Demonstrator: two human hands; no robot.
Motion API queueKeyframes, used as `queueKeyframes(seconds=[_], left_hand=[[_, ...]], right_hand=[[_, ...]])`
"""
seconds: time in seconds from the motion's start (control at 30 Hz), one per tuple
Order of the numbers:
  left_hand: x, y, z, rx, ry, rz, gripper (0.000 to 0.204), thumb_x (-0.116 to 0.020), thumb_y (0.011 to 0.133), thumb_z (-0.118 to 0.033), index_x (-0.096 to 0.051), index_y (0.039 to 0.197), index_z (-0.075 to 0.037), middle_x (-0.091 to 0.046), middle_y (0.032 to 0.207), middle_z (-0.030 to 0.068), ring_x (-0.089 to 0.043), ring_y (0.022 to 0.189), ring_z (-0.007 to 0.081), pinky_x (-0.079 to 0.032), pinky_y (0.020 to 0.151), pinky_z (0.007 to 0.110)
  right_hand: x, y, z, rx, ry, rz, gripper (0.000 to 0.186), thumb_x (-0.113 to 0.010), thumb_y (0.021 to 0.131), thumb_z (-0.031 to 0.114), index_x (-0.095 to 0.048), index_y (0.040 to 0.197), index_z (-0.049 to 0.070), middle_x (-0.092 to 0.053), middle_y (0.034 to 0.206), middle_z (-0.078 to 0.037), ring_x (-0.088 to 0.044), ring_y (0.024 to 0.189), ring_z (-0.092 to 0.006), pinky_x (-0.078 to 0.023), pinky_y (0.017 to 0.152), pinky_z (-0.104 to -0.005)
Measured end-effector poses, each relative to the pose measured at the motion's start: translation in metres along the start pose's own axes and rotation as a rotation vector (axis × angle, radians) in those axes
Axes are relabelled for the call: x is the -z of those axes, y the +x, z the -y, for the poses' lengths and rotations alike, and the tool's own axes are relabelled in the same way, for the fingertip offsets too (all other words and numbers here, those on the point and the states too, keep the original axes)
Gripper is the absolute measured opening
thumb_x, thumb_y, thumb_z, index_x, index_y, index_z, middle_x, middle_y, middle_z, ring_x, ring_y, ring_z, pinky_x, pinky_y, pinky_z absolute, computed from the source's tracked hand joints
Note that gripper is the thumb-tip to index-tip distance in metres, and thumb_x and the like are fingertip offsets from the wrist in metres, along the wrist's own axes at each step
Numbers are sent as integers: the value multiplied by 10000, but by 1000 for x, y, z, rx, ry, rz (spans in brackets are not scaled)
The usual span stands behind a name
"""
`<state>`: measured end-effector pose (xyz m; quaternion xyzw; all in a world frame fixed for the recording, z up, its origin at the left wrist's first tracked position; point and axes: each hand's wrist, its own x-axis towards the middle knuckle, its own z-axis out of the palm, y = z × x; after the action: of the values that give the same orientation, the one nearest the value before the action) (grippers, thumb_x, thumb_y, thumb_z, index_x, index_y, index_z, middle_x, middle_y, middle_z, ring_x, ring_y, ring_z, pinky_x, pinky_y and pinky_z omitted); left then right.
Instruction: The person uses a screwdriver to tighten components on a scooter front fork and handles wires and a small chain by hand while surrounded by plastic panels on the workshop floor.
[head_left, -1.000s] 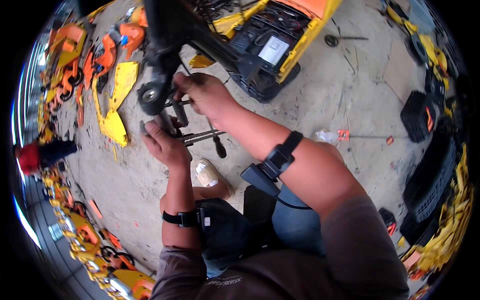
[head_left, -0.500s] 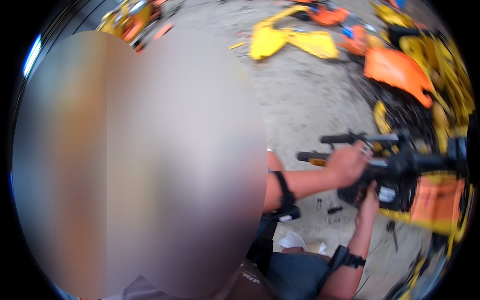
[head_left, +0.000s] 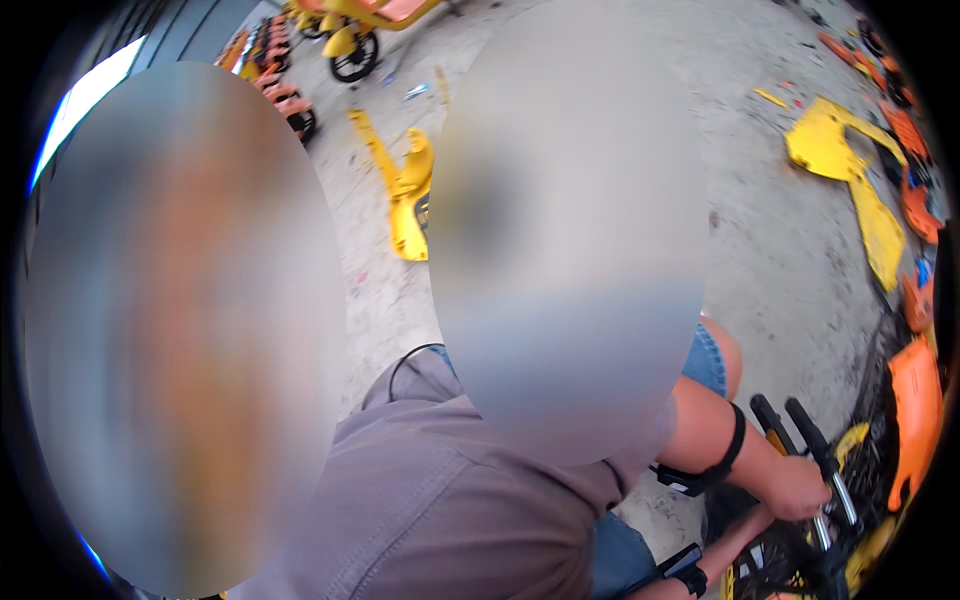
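Left hand (head_left: 798,490): fingers curled at the nearer of two metal bars with black grips (head_left: 812,428), lower right; cannot tell what they close on. Right forearm (head_left: 735,542) runs up beneath it; right hand largely hidden, state cannot be told. Just beyond the bars: orange panel (head_left: 912,420). Farther out on grey floor (head_left: 785,265): yellow panel (head_left: 822,140). Far upper left: black wheel (head_left: 355,57).
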<state>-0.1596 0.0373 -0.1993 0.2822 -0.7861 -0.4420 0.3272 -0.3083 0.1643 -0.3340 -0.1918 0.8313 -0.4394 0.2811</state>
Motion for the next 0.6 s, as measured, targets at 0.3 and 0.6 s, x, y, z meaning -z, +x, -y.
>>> queueKeyframes(seconds=[0.3,0.6], left_hand=[[-5,17,29,-341,-4,286,364,-544,952,-408,-665,1046,-78,-692,988,187,-641,982,418,-508,811,532],[40,17,41,-116,-206,525,473,-529,1015,-272,-474,1435,-61,-531,1379,229,-571,1147,448,-454,913,528]], right_hand=[[-50,7,-34,-81,-334,222,484,-481,1030,359,-563,1297,-37,-640,1208,-136,-581,1110,-280,-389,1026,-373],[-114,21,-47,-123,-625,591,479,-484,1028,353,-565,1299,-34,-637,1223,-153,-581,1126,-287,-390,1029,-377]])
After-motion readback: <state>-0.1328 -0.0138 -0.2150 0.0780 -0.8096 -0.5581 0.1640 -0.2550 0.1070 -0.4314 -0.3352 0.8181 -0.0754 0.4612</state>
